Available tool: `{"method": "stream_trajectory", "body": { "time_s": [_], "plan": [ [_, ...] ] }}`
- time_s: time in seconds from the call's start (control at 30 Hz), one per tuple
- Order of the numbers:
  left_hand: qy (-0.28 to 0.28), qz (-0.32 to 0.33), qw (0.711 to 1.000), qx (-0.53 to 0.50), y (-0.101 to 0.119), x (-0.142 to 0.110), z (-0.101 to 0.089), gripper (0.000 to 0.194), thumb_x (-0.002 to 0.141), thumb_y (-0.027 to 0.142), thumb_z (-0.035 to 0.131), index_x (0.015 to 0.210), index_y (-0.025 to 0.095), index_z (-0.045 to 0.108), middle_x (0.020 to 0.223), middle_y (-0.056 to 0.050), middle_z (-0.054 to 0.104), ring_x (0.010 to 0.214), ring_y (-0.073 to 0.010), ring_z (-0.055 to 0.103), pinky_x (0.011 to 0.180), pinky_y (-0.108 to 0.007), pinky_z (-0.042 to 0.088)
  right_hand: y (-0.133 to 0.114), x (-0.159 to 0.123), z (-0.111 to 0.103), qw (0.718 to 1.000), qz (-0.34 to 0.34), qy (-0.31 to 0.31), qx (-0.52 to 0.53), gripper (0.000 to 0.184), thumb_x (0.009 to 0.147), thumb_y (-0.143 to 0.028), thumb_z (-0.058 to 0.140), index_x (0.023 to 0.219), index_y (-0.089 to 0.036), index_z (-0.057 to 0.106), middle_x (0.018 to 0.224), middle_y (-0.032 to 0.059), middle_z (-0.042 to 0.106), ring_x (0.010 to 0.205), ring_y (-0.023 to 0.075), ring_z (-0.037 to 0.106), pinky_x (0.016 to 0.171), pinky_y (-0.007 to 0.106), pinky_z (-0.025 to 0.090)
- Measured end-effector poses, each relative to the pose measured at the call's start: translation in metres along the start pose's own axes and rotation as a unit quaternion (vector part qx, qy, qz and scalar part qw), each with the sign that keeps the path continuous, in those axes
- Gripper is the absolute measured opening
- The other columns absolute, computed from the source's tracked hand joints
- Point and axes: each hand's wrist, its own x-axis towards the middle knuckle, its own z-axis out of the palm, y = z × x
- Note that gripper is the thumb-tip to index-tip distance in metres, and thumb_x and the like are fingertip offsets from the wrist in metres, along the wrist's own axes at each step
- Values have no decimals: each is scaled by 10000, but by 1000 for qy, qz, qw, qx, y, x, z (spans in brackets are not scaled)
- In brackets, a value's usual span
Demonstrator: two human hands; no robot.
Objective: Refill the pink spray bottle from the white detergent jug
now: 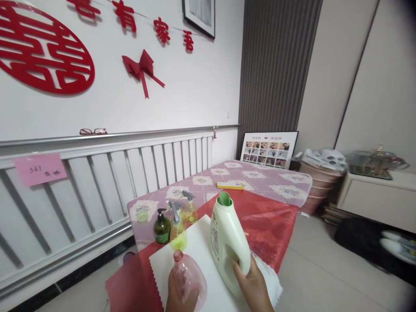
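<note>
My left hand [173,291] is wrapped round a clear pink plastic bottle [191,273], its uncapped neck pointing up. In my right hand [251,281] is the handle of a large pale green detergent jug [224,242]. The jug leans a little, and a green pouring spout [225,199] shows in its open top. Both are over a white cloth [203,236] with a scalloped edge. Just beyond the pink bottle stand a dark green pump bottle [161,227] and two spray bottles with grey triggers, the nearer spray bottle [177,221] behind a yellow-green object [178,240] of unclear kind.
A red cloth [266,216] lies over the purple patterned tablecloth [227,171]. A yellow-edged box [229,185] rests near the middle, and a green lid [142,216] at the left. The white radiator [107,186] runs along the wall. Pink baskets [318,182] stand at the right.
</note>
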Motion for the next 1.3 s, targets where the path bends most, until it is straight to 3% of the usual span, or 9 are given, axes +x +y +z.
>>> {"method": "stream_trajectory", "body": {
  "time_s": [0.1, 0.2, 0.3, 0.4, 0.53, 0.67, 0.93, 1.13, 1.3],
  "plan": [
    [1, 6, 1000, -4, 8, 13, 6, 891, 638, 481, 691, 1394, 175, 332, 1440, -216, 514, 1322, -360, 539, 1103, -463, 444, 1, -1, 0, 1000, 4, 1, 0, 328, 652, -550, 609, 839, -282, 635, 812, 74, 815, 852, 347, 767, 722, 409, 609],
    [-13, 23, 1000, 1, 19, 27, 15, 849, 629, 387, 693, 1393, 186, 381, 1427, -183, 538, 1308, -331, 549, 1127, -459, 409, 1, -1, 0, 1000, 4, 0, 3, 326, 659, -543, 607, 847, -277, 636, 809, 76, 814, 836, 339, 766, 708, 399, 611],
    [-64, 26, 998, 8, 24, 39, 17, 837, 611, 289, 710, 1392, 200, 423, 1446, -161, 537, 1326, -309, 534, 1092, -393, 441, 2, -1, 0, 1000, 3, -4, 2, 332, 665, -536, 605, 858, -267, 636, 809, 85, 813, 815, 334, 763, 690, 395, 610],
    [-120, 26, 992, 13, 18, 44, 14, 855, 582, 215, 728, 1392, 200, 455, 1474, -146, 532, 1391, -299, 476, 1115, -344, 412, 2, -1, 0, 1000, 2, -4, -4, 364, 663, -542, 602, 877, -250, 640, 818, 100, 811, 811, 336, 756, 703, 403, 608],
    [-115, 35, 992, 36, 6, 43, 11, 940, 616, 209, 673, 1479, 186, 301, 1531, -138, 471, 1450, -268, 405, 1208, -342, 287, -2, -2, -1, 1000, 3, -5, -17, 414, 660, -550, 610, 899, -215, 655, 821, 117, 805, 783, 336, 744, 713, 415, 604],
    [-143, 44, 983, 105, -2, 40, 10, 1006, 598, 147, 641, 1493, 123, 182, 1575, -205, 385, 1477, -294, 359, 1198, -368, 319, -10, -7, -6, 999, 15, -3, -37, 409, 667, -548, 639, 901, -213, 650, 834, 99, 799, 772, 310, 730, 692, 385, 596],
    [-127, 101, 970, 180, -13, 38, 13, 1058, 546, 100, 673, 1489, 80, 191, 1558, -236, 405, 1457, -322, 394, 1191, -381, 356, -24, 5, -2, 997, 54, 20, -50, 476, 648, -599, 638, 906, -200, 673, 787, 81, 779, 744, 318, 716, 642, 381, 561],
    [-127, 102, 961, 225, -18, 40, 16, 1022, 519, 114, 661, 1471, 50, 295, 1553, -224, 432, 1439, -321, 426, 1179, -356, 384, -53, 25, -9, 998, 40, -3, -56, 395, 683, -584, 641, 839, -222, 668, 540, -8, 649, 584, 271, 663, 537, 343, 513],
    [-123, 72, 962, 231, -18, 41, 16, 1053, 513, 119, 633, 1493, 48, 257, 1553, -208, 445, 1440, -306, 431, 1144, -323, 429, -97, 42, -35, 995, 39, -46, -86, 360, 652, -574, 643, 775, -235, 643, 481, -39, 544, 502, 210, 552, 516, 319, 457]
  ]
}}
